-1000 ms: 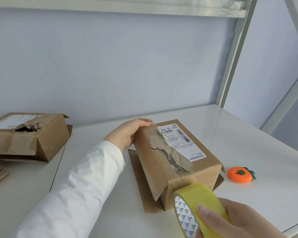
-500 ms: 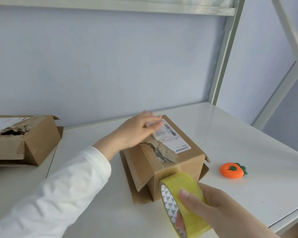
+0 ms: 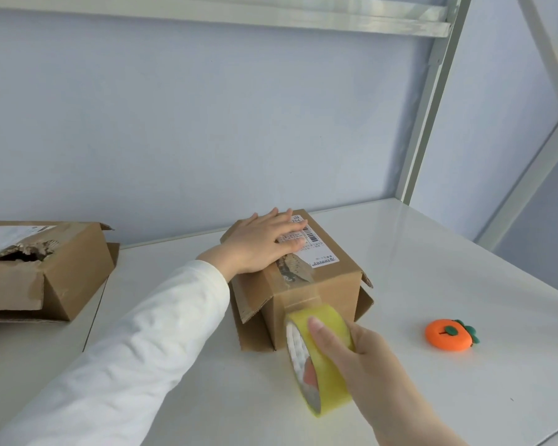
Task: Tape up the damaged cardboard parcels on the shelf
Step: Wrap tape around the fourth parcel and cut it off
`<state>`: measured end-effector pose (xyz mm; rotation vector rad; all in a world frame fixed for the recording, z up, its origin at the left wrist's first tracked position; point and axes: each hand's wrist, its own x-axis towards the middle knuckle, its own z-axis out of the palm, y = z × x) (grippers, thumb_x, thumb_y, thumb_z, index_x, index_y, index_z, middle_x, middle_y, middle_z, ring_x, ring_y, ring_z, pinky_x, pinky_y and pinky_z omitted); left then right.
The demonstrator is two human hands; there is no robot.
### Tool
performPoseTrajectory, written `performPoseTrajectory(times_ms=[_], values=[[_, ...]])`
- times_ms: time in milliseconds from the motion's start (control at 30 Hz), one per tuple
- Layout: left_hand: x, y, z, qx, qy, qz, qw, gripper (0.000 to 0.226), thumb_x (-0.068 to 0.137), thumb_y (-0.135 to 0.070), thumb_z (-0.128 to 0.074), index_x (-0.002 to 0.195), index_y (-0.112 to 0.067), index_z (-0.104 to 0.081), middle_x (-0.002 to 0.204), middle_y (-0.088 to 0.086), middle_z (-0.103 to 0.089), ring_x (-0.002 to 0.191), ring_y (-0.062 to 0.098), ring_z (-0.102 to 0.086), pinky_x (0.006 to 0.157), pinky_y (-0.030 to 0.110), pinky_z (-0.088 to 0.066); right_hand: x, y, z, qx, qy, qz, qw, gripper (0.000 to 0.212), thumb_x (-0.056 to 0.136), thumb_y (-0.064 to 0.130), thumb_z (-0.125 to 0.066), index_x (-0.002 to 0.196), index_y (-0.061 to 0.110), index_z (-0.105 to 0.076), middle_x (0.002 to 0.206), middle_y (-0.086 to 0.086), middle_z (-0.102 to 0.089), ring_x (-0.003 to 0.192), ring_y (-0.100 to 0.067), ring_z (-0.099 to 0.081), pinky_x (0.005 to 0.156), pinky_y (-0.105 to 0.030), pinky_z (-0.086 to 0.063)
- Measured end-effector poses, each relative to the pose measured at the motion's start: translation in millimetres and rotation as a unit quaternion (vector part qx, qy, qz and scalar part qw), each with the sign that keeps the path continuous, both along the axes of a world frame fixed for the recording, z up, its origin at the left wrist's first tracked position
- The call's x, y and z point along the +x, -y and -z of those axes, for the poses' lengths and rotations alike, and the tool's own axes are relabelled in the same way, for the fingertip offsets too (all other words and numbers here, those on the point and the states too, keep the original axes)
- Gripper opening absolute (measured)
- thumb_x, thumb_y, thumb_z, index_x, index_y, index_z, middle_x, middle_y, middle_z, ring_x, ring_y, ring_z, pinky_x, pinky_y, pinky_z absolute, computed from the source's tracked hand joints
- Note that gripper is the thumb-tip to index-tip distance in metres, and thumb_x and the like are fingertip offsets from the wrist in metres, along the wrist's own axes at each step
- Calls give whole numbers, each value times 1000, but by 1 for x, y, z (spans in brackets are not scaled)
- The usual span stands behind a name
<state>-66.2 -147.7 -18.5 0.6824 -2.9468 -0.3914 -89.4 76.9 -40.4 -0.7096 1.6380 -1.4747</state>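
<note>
A torn cardboard parcel (image 3: 329, 284) with a white shipping label stands in the middle of the white shelf (image 3: 448, 278), its side flaps hanging loose. My left hand (image 3: 264, 243) lies flat on the parcel's top, fingers straight over the label. My right hand (image 3: 364, 352) grips a roll of yellow tape (image 3: 322, 355) just in front of the parcel's near face. A strip of clear tape runs from the roll up the near face and over the torn top. A second damaged parcel (image 3: 42, 272) sits at the far left, its top ripped open.
An orange, fruit-shaped object with green leaves (image 3: 448, 334) lies on the shelf to the right of the parcel. A white metal upright (image 3: 432, 101) and a diagonal brace (image 3: 529, 175) frame the right side. Another shelf board runs overhead.
My left hand moved from the parcel's far edge onto its top and now presses flat. My right hand brought the tape roll closer to the near face, with tape now stretched onto the parcel.
</note>
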Motion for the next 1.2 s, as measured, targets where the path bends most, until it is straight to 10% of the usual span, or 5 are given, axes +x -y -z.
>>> performPoseTrajectory(times_ms=[300, 533, 667, 833, 1200], values=[[0, 0, 2, 6, -33, -5, 999, 49, 99, -49, -28, 146, -37, -26, 159, -7, -9, 147, 10, -1, 116, 34, 1, 3, 2, 0, 54, 4, -27, 998, 35, 88, 45, -49, 77, 15, -61, 58, 1, -69, 51, -6, -59, 55, -14, -47], [51, -68, -10, 134, -381, -203, 892, 12, 93, -37, -52, 94, -27, -58, 99, -14, -62, 93, 0, -56, 80, 14, -40, -27, -14, -3, 77, 1, -26, 997, 61, 73, 67, -46, 101, 16, -65, 94, 0, -72, 90, -16, -66, 85, -33, -51], [82, -128, 5, 291, -402, -299, 815, 23, 85, -42, -58, 87, -20, -55, 84, -7, -59, 82, 6, -56, 72, 15, -41, -101, -40, 7, 96, -307, 106, 941, 23, 88, 41, -55, 103, 24, -60, 113, 5, -59, 108, -13, -50, 86, -29, -40], [64, -166, 30, 358, -400, -392, 747, 31, 84, -43, -61, 99, -18, -53, 95, -5, -58, 88, 4, -55, 72, 19, -40, -177, -54, 43, 293, -482, -16, 825, 47, 92, 42, -48, 138, 30, -41, 144, 0, -30, 136, -22, -10, 108, -35, -23], [48, -192, 24, 497, -407, -411, 647, 12, 91, -19, -48, 89, -20, -60, 62, -7, -56, 65, 15, -49, 69, 28, -40, -172, -54, 18, 41, -290, -68, 954, 14, 85, 14, -66, 91, 17, -54, 87, -7, -67, 68, -19, -67, 55, -26, -47]])
